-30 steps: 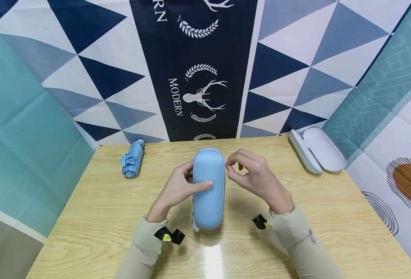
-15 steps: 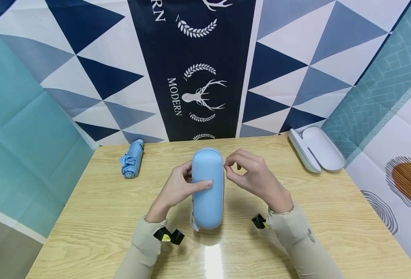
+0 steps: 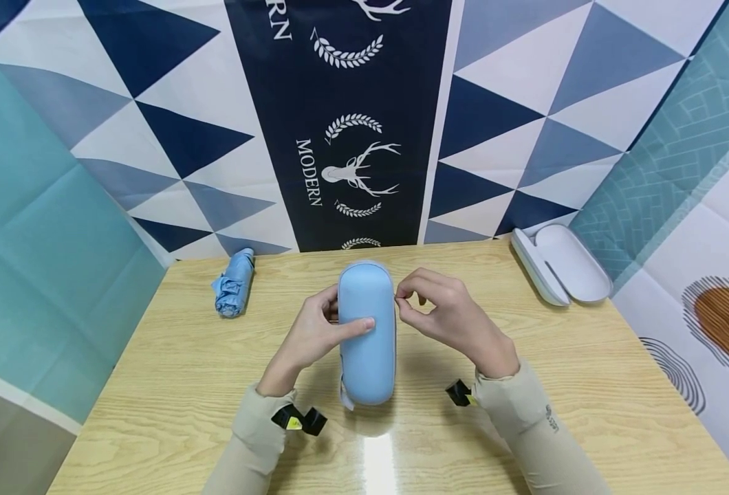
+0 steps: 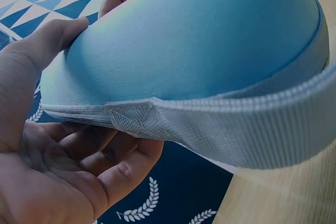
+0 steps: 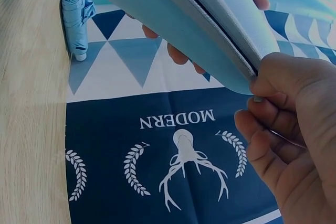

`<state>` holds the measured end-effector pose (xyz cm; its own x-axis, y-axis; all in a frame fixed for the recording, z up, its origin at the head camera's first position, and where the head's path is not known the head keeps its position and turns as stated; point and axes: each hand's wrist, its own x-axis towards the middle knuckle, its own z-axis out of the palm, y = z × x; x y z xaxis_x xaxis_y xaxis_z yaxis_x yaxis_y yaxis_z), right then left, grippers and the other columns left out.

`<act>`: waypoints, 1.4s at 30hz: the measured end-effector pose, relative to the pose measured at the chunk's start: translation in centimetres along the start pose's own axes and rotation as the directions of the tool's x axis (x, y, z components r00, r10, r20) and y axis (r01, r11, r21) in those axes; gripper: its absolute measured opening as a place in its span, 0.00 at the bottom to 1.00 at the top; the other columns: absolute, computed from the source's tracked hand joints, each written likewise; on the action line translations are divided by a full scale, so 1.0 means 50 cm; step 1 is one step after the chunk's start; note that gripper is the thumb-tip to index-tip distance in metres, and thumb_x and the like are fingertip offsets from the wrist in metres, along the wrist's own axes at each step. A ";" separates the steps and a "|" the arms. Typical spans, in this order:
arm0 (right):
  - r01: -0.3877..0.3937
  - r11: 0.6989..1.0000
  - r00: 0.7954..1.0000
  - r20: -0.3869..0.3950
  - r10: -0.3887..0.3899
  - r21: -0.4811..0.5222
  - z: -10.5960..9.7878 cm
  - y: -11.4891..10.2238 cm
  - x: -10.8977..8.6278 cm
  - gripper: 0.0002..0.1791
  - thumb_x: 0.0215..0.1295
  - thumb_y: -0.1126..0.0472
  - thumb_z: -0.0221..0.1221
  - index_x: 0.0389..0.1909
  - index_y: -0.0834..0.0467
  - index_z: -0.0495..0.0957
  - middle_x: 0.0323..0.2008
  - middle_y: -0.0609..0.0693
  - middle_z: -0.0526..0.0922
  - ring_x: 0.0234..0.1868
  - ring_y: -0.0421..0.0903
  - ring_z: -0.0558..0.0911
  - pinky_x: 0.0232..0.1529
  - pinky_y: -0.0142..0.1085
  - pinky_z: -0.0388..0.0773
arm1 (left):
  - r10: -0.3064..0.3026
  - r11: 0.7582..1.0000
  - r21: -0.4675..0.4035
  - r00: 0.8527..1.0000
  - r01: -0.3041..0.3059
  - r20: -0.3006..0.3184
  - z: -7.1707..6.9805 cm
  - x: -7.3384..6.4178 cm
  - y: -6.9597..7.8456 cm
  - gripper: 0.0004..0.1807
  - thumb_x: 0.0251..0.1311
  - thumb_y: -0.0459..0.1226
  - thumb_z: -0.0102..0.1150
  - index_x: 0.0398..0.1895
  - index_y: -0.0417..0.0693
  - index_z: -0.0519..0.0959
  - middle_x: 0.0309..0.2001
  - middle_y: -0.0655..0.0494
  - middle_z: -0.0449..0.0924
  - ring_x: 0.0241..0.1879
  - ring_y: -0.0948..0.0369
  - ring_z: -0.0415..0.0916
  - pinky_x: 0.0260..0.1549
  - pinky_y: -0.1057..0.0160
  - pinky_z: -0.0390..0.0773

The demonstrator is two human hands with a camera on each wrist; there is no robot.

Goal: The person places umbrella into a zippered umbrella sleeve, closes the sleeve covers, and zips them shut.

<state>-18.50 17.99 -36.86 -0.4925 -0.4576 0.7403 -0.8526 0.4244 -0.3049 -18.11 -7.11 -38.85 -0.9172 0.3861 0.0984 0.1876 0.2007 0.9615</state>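
Note:
A light blue zippered case (image 3: 367,357) with rounded ends is held above the table. My left hand (image 3: 318,330) grips it from the left, thumb across the top face and fingers underneath. A grey fabric strap (image 4: 252,129) loops from the case's near end in the left wrist view. My right hand (image 3: 445,309) pinches the zipper pull (image 5: 258,98) at the case's right edge, near the far end; only a bit of the pull shows between finger and thumb. In the right wrist view a dark gap (image 5: 210,19) runs along the zipper up to those fingertips.
A folded blue umbrella (image 3: 234,283) lies at the back left of the wooden table (image 3: 172,412). At the back right sits an opened white glasses-type case (image 3: 575,265), its two halves spread. Patterned cloth (image 3: 364,103) covers the wall just behind the table.
My right hand has crept slightly toward me along the case's right edge, still pinching the zipper pull. The left hand's grip stays the same.

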 end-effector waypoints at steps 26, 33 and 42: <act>-0.026 1.000 0.999 0.045 0.026 0.005 0.001 -0.002 0.000 0.10 0.56 0.74 0.65 0.34 0.57 0.83 0.32 0.45 0.83 0.32 0.37 0.77 0.31 0.27 0.76 | 0.006 1.000 -0.028 1.000 -0.007 -0.009 -0.003 0.001 -0.003 0.34 0.57 0.46 0.75 0.67 0.49 0.76 0.54 0.47 0.85 0.49 0.53 0.86 0.48 0.51 0.86; 0.002 1.000 1.000 0.026 -0.002 -0.002 0.004 -0.001 0.000 0.12 0.54 0.77 0.66 0.34 0.57 0.83 0.32 0.45 0.83 0.31 0.37 0.77 0.30 0.29 0.77 | -0.003 1.000 -0.022 1.000 0.003 -0.018 -0.003 0.000 -0.001 0.34 0.56 0.47 0.75 0.66 0.51 0.76 0.53 0.48 0.85 0.49 0.53 0.86 0.48 0.50 0.86; 0.000 1.000 0.999 0.033 0.000 -0.004 0.004 -0.002 -0.001 0.12 0.54 0.77 0.66 0.34 0.57 0.83 0.32 0.45 0.83 0.31 0.37 0.77 0.30 0.29 0.78 | -0.015 0.999 -0.032 0.999 0.014 -0.033 -0.004 -0.001 0.001 0.35 0.56 0.48 0.75 0.68 0.52 0.75 0.53 0.49 0.85 0.49 0.53 0.86 0.48 0.50 0.86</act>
<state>-18.44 17.81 -36.99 -0.4982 -0.4833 0.7199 -0.8518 0.4278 -0.3023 -18.11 -7.30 -38.75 -0.9310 0.3532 0.0925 0.1637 0.1774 0.9704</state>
